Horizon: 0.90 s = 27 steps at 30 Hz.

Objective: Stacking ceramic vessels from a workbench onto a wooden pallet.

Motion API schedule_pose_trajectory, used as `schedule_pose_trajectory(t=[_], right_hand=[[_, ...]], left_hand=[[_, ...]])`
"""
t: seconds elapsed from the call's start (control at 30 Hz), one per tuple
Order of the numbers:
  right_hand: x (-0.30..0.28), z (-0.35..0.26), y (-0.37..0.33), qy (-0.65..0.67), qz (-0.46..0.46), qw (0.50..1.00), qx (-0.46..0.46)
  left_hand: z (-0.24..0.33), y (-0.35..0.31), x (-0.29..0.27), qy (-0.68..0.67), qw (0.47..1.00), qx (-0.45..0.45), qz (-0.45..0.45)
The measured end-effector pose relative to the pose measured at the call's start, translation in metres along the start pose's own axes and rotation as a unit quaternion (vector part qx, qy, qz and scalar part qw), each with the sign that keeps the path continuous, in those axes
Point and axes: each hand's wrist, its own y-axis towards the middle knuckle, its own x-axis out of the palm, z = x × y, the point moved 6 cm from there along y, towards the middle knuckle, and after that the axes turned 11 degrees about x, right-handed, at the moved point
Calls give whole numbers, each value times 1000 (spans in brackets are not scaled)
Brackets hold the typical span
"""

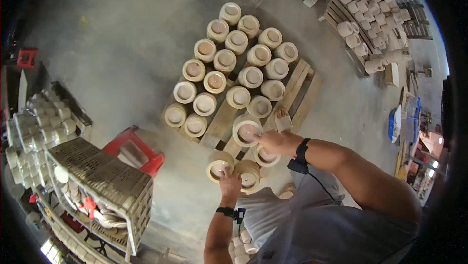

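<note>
Your left hand has its fingers inside the rim of a squat, round, cream ceramic-looking pot, near the closest end of a slatted pale-wood pallet. This pot's short central axis runs roughly upright, its recessed circular end facing up and toward you; you cannot tell here how much of that lean comes from the lens. Whether this grip is closed on the wall is hidden.

Your right hand has its fingertips at the right edge of a second cream pot with a pinkish recessed disc, farther from you. Its round end points up, its axis close to vertical. You cannot tell whether that grip is tight or loose.

Crowding you, a cream barrel-shaped pot stands just right of the first one, and another pale round pot sits below your right hand. Your foot is just beyond that hand, next to the second pot. Farther out, rows of matching round pots fill much of the pallet, round ends up. A red plastic stool stands to the left, near a rack with a woven-looking top.
</note>
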Motion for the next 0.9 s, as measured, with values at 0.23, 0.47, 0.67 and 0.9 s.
schedule_pose_trajectory(t=[0.23,0.47,0.67,0.9], right_hand=[[66,42,74,-31,-12,999,33],[80,20,92,-31,-32,999,-22],[101,30,89,-22,-38,999,-12],[123,38,95,-16,-33,999,-11]], left_hand=[[-17,40,54,-43,999,6,-15],[-47,40,87,-75,996,-35,40],[-39,50,72,-94,994,-44,35],[-46,48,95,-101,992,-59,44]])
